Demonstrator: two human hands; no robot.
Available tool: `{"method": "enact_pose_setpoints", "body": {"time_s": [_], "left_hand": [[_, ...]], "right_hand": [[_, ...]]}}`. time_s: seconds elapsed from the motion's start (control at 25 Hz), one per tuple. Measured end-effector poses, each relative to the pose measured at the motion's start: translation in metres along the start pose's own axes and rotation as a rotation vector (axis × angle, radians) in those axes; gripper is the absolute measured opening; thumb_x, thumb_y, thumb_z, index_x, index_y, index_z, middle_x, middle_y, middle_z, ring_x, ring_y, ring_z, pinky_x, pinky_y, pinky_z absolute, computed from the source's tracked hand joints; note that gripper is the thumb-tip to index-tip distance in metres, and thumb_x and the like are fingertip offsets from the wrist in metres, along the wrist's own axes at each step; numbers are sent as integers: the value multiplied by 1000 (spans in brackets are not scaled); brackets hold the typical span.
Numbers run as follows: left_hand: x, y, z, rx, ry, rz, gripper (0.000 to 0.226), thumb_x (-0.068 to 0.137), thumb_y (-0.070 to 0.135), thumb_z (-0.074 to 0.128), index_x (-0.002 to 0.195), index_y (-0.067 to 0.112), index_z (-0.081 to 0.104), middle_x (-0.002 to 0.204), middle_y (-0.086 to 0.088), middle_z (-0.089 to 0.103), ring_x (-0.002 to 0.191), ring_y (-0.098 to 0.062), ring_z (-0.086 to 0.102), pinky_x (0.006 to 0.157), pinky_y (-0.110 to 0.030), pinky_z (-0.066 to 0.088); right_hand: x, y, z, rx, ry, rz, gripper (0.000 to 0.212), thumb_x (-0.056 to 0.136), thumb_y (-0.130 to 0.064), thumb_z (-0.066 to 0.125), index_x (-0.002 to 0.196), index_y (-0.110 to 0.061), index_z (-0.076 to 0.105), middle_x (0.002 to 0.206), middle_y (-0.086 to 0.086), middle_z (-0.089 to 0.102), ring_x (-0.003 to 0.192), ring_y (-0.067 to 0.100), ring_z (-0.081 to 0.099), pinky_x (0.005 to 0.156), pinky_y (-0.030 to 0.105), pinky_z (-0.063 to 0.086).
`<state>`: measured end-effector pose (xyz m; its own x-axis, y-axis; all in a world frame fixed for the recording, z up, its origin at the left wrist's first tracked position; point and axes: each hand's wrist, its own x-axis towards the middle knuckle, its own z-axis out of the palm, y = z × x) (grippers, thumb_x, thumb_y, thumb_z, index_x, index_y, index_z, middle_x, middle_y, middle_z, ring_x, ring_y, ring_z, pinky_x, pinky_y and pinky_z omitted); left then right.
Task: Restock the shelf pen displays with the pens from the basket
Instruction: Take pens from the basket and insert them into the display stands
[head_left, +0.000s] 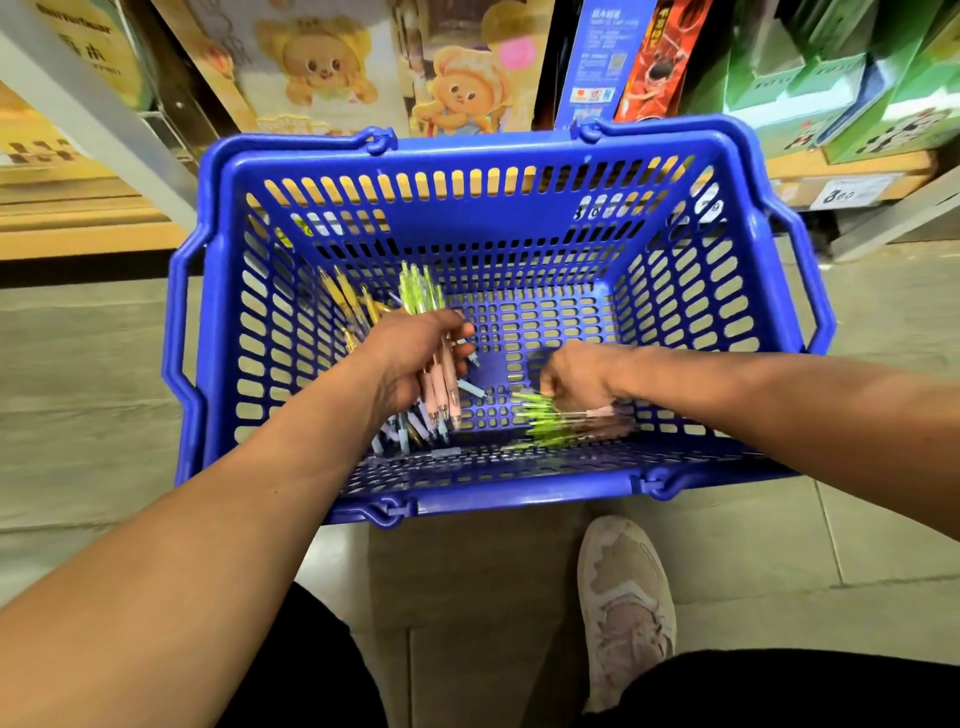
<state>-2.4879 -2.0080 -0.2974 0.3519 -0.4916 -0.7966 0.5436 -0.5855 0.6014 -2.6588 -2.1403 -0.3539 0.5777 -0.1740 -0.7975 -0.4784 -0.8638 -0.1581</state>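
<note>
A blue plastic basket (498, 156) stands on the floor in front of me. Both my hands are down inside it. My left hand (410, 358) grips a bundle of pens (439, 400) with green tops and pink barrels. My right hand (576, 382) is curled around a few green pens (545, 421) lying low near the basket's floor; they are blurred. Yellow pens (345, 296) lie against the left wall, and pale blue pens (400, 434) lie under my left hand.
Low shelves hold boxed goods behind the basket: cartoon bear boxes (322, 67), a blue box (602, 57) and green boxes (841, 78). A price tag (852, 193) sits on the right shelf edge. My shoe (626, 608) is on the tiled floor below the basket.
</note>
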Motion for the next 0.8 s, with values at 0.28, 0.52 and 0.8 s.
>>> {"method": "enact_pose_setpoints", "body": {"time_s": [0.28,0.52,0.8], "left_hand": [[-1,-2,10,38,7,-13,16,101,15,61,107,1,65,105,-15,74,81,-25,70,89,-52,60],[-8,-2,12,40,10,-43,31,101,18,61,122,-5,59,75,-11,71,55,-22,69,48,-32,56],[-10,-3,11,49,-5,-2,32,102,19,61,122,-6,58,72,-11,73,58,-23,68,62,-43,61]], "right_hand": [[-2,-12,-38,1106,213,-50,33,84,-20,82,110,-11,64,91,9,78,82,18,76,77,27,61],[-2,-45,-42,1312,309,-132,29,84,-12,80,108,-3,66,91,12,76,81,18,76,75,27,62],[-14,-35,-48,1030,378,-217,24,87,-36,77,111,-34,76,91,-17,77,81,-4,69,82,16,55]]}}
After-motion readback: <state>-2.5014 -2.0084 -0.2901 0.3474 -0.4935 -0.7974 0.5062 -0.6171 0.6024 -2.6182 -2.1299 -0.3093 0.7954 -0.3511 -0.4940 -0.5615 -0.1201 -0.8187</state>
